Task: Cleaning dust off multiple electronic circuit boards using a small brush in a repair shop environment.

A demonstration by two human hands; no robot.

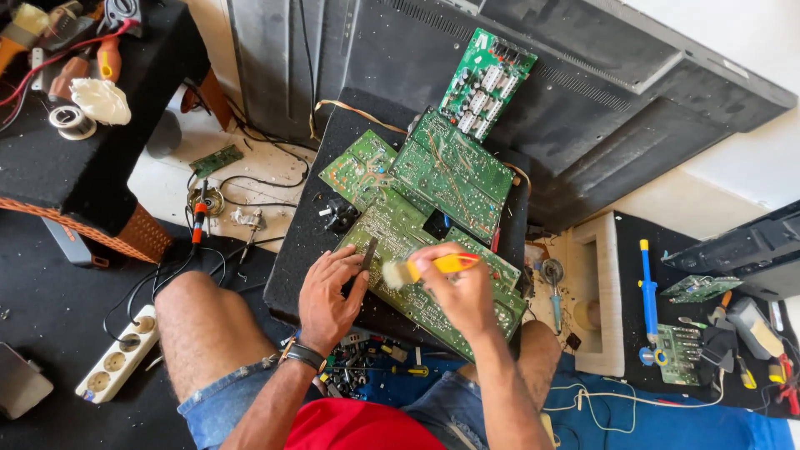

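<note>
We clamp our right hand (462, 287) fingers on a yellow brush (429, 267), bristles pointing left over the board (417, 250), while our left hand (327, 296) fingers pinch a dark strip (368, 252) just left.

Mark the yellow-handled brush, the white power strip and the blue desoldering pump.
yellow-handled brush (446, 264): head view, on the yellow handle.
white power strip (118, 356): head view, middle of its body.
blue desoldering pump (649, 300): head view, on the blue barrel.
</note>
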